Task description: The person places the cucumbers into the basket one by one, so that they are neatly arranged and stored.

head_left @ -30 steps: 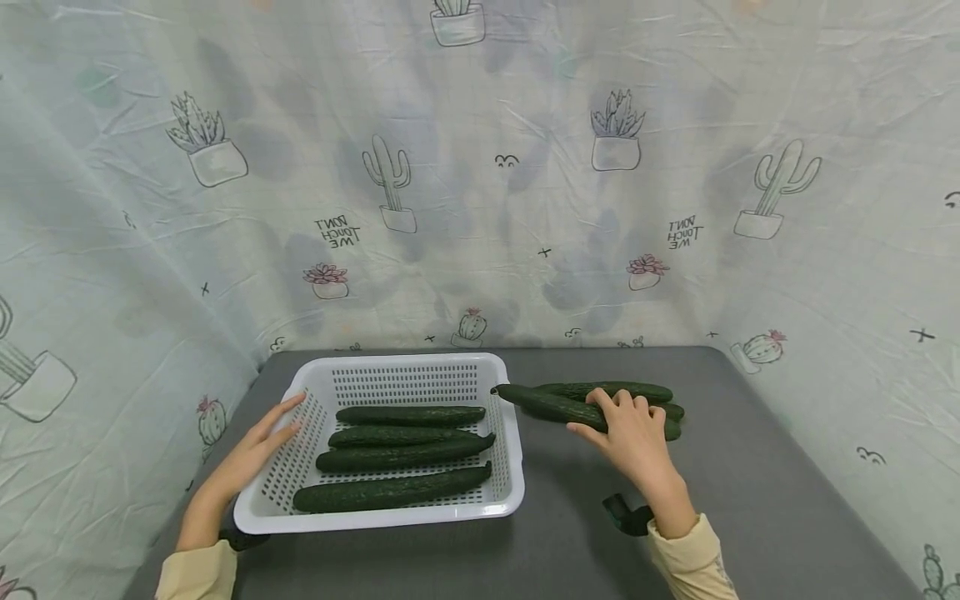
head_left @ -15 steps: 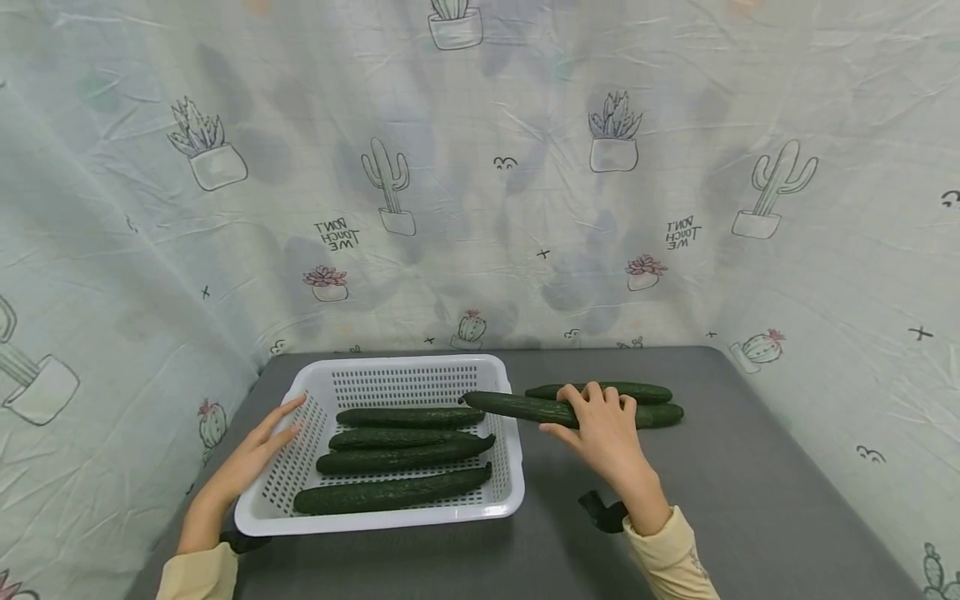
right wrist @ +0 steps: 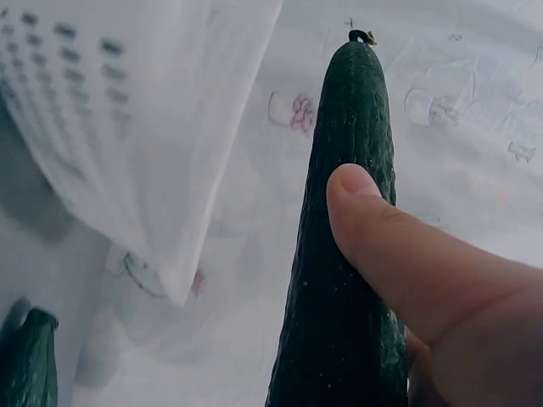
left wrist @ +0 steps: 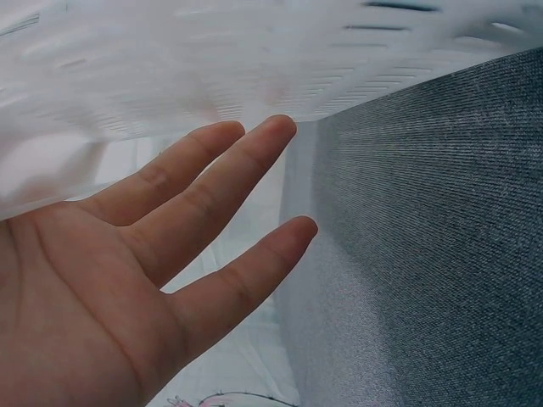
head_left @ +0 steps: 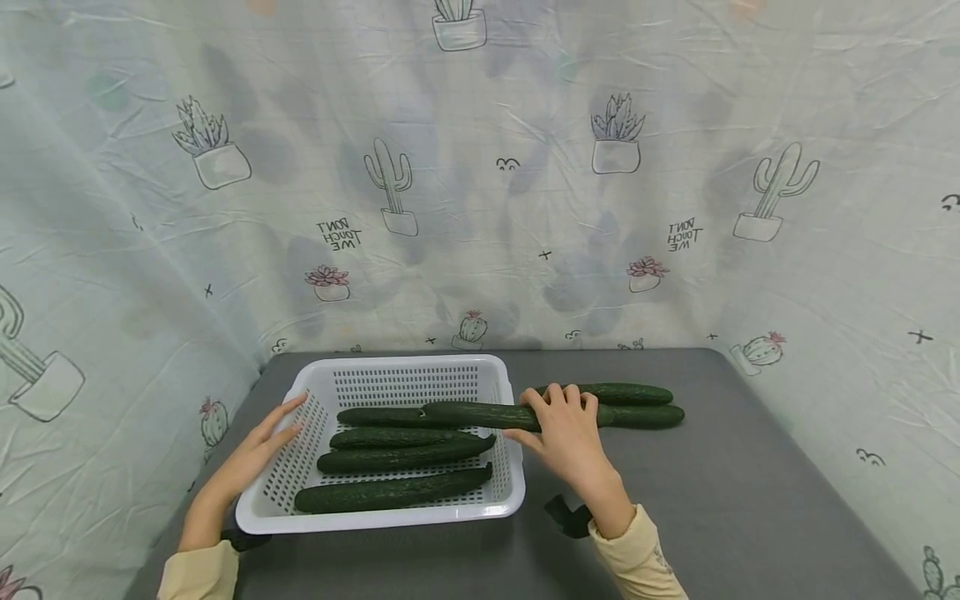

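Observation:
My right hand [head_left: 570, 442] grips a dark green cucumber [head_left: 476, 414] near its right part. The cucumber's left end reaches over the right rim of a white perforated plastic basket [head_left: 382, 520]. In the right wrist view, the thumb [right wrist: 399, 246] presses along the skin of the held cucumber [right wrist: 335, 297]. Several cucumbers lie inside the basket, the front one [head_left: 393, 490] apart from the others. On the basket's left rim rests my left hand [head_left: 258, 454]. In the left wrist view, straight fingers [left wrist: 208, 203] of that hand extend along the basket's outer wall [left wrist: 254, 59].
Two more cucumbers, a rear one [head_left: 626, 393] and a front one [head_left: 648, 417], lie on the grey table [head_left: 735, 500] right of the basket. A patterned cloth curtain [head_left: 480, 208] surrounds the table's back and sides.
My right hand has moved left with the cucumber, taking it from above the other table cucumbers to over the basket's right rim. The left hand and the basket have stayed in place.

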`<control>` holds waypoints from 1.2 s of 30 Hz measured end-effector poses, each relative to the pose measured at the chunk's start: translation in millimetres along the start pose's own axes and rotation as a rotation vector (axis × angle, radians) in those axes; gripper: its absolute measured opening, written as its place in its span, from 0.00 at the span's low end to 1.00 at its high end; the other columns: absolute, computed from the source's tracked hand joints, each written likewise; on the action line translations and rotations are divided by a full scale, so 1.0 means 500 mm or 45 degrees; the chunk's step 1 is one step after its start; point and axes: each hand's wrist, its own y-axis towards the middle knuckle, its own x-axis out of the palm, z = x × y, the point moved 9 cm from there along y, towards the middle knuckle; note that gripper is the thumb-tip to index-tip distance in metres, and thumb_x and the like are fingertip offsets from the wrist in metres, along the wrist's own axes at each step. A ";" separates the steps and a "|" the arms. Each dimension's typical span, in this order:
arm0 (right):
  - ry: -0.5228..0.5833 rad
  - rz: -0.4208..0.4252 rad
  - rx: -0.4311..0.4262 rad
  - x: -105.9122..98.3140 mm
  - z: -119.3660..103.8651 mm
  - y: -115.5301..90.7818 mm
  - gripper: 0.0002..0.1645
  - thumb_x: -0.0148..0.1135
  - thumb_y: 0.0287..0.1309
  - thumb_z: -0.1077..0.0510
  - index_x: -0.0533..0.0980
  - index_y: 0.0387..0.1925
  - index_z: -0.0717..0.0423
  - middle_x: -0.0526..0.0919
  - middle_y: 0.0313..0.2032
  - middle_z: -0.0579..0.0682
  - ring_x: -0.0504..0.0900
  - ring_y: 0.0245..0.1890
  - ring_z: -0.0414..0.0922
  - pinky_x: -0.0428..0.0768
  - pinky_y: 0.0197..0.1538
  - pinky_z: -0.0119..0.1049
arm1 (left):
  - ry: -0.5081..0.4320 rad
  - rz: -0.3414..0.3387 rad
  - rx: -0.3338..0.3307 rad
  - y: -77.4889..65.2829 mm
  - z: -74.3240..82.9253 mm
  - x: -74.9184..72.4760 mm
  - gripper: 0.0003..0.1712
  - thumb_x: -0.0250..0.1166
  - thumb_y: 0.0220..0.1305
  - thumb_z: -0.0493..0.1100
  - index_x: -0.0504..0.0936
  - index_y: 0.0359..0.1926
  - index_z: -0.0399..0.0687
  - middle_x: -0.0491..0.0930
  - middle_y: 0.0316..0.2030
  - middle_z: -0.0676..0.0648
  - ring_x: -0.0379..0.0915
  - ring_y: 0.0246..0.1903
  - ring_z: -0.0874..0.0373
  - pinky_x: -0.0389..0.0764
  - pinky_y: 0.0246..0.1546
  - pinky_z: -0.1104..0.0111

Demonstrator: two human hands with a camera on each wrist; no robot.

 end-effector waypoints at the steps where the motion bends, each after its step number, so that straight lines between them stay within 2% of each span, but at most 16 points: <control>1: -0.009 0.002 -0.006 0.001 -0.006 0.001 0.26 0.64 0.44 0.33 0.74 0.40 0.43 0.68 0.32 0.49 0.61 0.35 0.50 0.59 0.42 0.48 | -0.001 -0.001 -0.004 0.000 0.000 0.000 0.33 0.44 0.72 0.52 0.44 0.73 0.55 0.42 0.69 0.29 0.63 0.55 0.26 0.79 0.35 0.50; 8: -0.066 -0.010 -0.054 0.018 -0.053 0.005 0.28 0.60 0.45 0.30 0.73 0.41 0.42 0.69 0.33 0.51 0.59 0.34 0.49 0.60 0.41 0.47 | 0.012 0.004 0.019 0.000 0.003 0.001 0.33 0.44 0.72 0.51 0.45 0.73 0.54 0.44 0.68 0.29 0.63 0.54 0.26 0.79 0.34 0.50; 15: -0.135 0.037 -0.118 0.034 -0.103 0.005 0.29 0.58 0.45 0.28 0.73 0.41 0.42 0.66 0.29 0.49 0.57 0.31 0.47 0.59 0.38 0.44 | 0.008 0.000 0.048 0.001 0.006 0.003 0.33 0.44 0.73 0.50 0.44 0.73 0.51 0.44 0.67 0.28 0.63 0.54 0.26 0.79 0.33 0.50; 18: -0.160 0.015 -0.116 0.044 -0.121 0.006 0.29 0.57 0.45 0.28 0.73 0.42 0.41 0.66 0.29 0.49 0.59 0.31 0.48 0.60 0.39 0.44 | 0.003 0.003 0.044 0.001 0.006 0.003 0.33 0.44 0.73 0.50 0.45 0.73 0.52 0.44 0.68 0.28 0.63 0.54 0.26 0.79 0.33 0.50; 24: -0.107 -0.079 -0.091 0.067 -0.153 0.006 0.29 0.56 0.46 0.27 0.72 0.41 0.40 0.68 0.32 0.48 0.60 0.32 0.47 0.60 0.40 0.45 | 0.017 -0.002 0.024 -0.001 0.005 0.000 0.33 0.44 0.73 0.52 0.43 0.73 0.54 0.41 0.69 0.29 0.61 0.55 0.25 0.79 0.36 0.49; 32: -0.094 -0.010 -0.112 0.076 -0.196 0.001 0.27 0.58 0.46 0.28 0.71 0.39 0.40 0.69 0.33 0.49 0.62 0.34 0.46 0.61 0.40 0.43 | 0.062 -0.004 0.038 -0.002 0.008 0.000 0.33 0.43 0.73 0.52 0.43 0.73 0.54 0.40 0.70 0.31 0.57 0.58 0.26 0.75 0.42 0.46; 36: -0.107 -0.002 -0.100 0.086 -0.214 0.002 0.28 0.58 0.45 0.28 0.70 0.38 0.41 0.69 0.33 0.48 0.62 0.34 0.46 0.60 0.40 0.42 | 0.034 -0.007 0.020 -0.003 0.006 -0.001 0.33 0.43 0.73 0.52 0.43 0.73 0.55 0.41 0.69 0.30 0.61 0.56 0.27 0.77 0.38 0.48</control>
